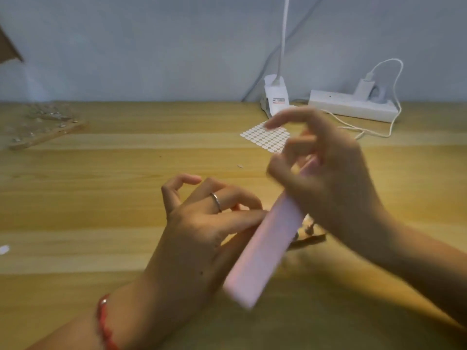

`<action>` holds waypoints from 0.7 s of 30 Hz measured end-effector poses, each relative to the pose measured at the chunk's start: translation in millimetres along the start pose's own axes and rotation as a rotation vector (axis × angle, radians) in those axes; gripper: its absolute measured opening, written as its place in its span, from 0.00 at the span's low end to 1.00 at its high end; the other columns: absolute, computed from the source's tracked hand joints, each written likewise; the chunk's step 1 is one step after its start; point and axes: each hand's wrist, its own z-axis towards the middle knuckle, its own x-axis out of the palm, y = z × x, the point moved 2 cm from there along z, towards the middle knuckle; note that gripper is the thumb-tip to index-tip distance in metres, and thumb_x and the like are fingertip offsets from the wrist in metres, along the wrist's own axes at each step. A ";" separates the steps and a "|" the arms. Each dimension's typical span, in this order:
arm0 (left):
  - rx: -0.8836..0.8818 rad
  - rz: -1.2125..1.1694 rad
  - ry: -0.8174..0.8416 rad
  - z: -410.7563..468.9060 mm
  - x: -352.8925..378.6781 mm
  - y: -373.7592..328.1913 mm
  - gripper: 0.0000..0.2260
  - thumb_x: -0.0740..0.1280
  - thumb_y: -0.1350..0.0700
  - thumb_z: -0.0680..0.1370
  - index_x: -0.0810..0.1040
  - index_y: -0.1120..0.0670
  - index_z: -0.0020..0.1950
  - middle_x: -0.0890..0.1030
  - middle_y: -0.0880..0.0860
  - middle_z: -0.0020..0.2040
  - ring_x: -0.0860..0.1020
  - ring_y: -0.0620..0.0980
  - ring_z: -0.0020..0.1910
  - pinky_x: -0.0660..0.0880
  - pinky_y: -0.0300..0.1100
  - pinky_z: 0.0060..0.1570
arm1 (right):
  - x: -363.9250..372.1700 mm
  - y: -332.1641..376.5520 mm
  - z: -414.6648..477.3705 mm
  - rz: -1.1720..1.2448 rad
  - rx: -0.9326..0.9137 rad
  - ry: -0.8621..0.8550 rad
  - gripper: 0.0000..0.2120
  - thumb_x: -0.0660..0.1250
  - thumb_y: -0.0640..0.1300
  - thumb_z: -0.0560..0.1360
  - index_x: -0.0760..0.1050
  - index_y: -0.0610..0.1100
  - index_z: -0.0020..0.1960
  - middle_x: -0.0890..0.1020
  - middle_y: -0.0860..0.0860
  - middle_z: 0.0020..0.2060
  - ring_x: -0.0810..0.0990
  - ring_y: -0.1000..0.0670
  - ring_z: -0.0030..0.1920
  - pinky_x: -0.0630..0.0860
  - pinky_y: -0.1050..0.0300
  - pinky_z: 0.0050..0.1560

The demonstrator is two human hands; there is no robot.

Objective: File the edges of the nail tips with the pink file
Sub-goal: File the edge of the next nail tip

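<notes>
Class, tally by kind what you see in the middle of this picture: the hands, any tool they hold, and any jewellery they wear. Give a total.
Hands: 2 (left hand, right hand)
Pink file: 1
Ring: 1
Red bracelet: 1
Total: 5

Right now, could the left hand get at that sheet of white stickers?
Probably yes: mostly bare table lies between the left hand and the sticker sheet; the right hand, gripping the pink file, covers only its far right corner.
</notes>
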 end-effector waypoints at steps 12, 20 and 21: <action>-0.045 -0.104 -0.012 1.9 0.2 -1.4 0.09 0.62 0.49 0.76 0.82 0.43 0.49 0.78 0.38 0.48 0.74 0.39 0.51 0.58 0.49 0.54 | -2.4 3.4 -2.9 0.069 0.071 -0.041 0.13 0.68 0.40 0.70 0.73 0.53 0.51 0.75 0.57 0.26 0.74 0.54 0.31 0.71 0.52 0.43; -0.085 -0.141 -0.030 3.1 0.4 1.7 0.09 0.62 0.47 0.76 0.78 0.41 0.54 0.79 0.38 0.50 0.74 0.35 0.52 0.59 0.49 0.54 | 2.6 8.4 -7.6 0.030 0.002 -0.007 0.14 0.67 0.44 0.71 0.71 0.57 0.53 0.75 0.57 0.28 0.75 0.59 0.36 0.68 0.54 0.46; -0.070 -0.129 -0.024 2.6 2.0 1.9 0.09 0.62 0.47 0.76 0.77 0.42 0.54 0.78 0.37 0.51 0.74 0.35 0.52 0.59 0.49 0.54 | 8.1 14.2 -14.0 0.008 -0.067 0.044 0.14 0.66 0.45 0.71 0.71 0.59 0.53 0.75 0.57 0.29 0.74 0.61 0.37 0.67 0.55 0.46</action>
